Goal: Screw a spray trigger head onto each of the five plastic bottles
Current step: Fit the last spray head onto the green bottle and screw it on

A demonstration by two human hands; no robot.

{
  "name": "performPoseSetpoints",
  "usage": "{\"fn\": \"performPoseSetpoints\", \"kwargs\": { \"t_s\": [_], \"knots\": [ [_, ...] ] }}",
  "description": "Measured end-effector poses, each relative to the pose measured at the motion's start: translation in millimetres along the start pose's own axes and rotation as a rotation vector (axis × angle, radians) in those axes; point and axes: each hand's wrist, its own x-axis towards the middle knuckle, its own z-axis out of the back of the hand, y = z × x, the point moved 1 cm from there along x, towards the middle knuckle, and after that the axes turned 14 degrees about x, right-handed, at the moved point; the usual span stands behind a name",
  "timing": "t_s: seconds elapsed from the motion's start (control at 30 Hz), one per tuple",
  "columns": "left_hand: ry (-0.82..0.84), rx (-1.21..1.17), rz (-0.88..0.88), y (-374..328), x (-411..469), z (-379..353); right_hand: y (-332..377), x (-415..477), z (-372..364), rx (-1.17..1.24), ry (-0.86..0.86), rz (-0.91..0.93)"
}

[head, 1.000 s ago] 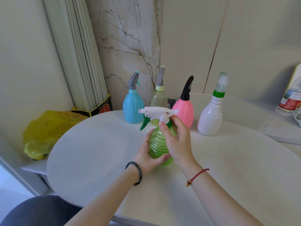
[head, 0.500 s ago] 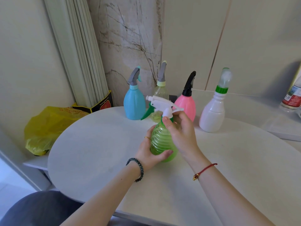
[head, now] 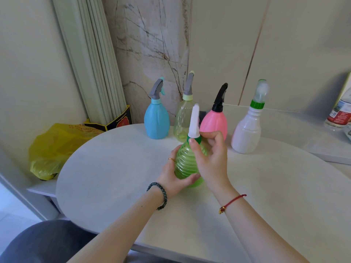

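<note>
A ribbed green bottle point(head: 185, 162) stands on the round white table point(head: 106, 168). My left hand point(head: 176, 174) grips its lower body. A white trigger head point(head: 194, 123) sits on its neck, nozzle pointing away from me. The fingertips of my right hand point(head: 209, 156) pinch the green collar under that head. Behind stand a blue bottle point(head: 156, 122), a clear yellowish bottle point(head: 181, 123), a pink bottle point(head: 214, 123) and a white bottle point(head: 247, 133), each with a head on top.
A yellow plastic bag point(head: 55, 147) lies on a low shelf to the left of the table. Pale long strips in a dark box point(head: 117, 120) lean in the corner. A labelled bottle point(head: 340, 112) stands at the far right edge.
The white trigger head has turned on the green bottle: its nozzle pointed left before and now points away from me. My right hand's fingers rotated with the collar.
</note>
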Motion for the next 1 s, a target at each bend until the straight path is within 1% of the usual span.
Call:
{"fn": "performPoseSetpoints", "kwargs": {
  "t_s": [0.1, 0.23, 0.37, 0.53, 0.7, 0.77, 0.87, 1.0],
  "knots": [
    [-0.01, 0.015, -0.001, -1, -1, 0, -3, 2, -6, -0.029, -0.067, -0.009],
    [0.003, -0.008, 0.001, -2, -1, 1, -6, 0, -10, -0.096, -0.098, -0.008],
    [0.019, -0.031, -0.004, -2, -2, 1, -3, -3, -16, -0.085, -0.12, 0.044],
    [0.016, -0.022, -0.01, -2, -3, 2, -6, -9, -16, -0.008, -0.107, 0.042],
    [0.01, -0.015, -0.017, -2, -2, 1, -6, -6, -15, -0.055, -0.155, 0.023],
    [0.009, -0.014, -0.015, -2, -2, 1, -7, -4, -17, -0.104, -0.138, 0.006],
    [-0.002, 0.001, -0.018, -2, -2, 1, -6, -7, -17, -0.181, -0.107, 0.034],
    [0.0, -0.015, -0.027, -1, -2, 0, -5, -10, -14, -0.103, -0.104, 0.009]
  ]
}}
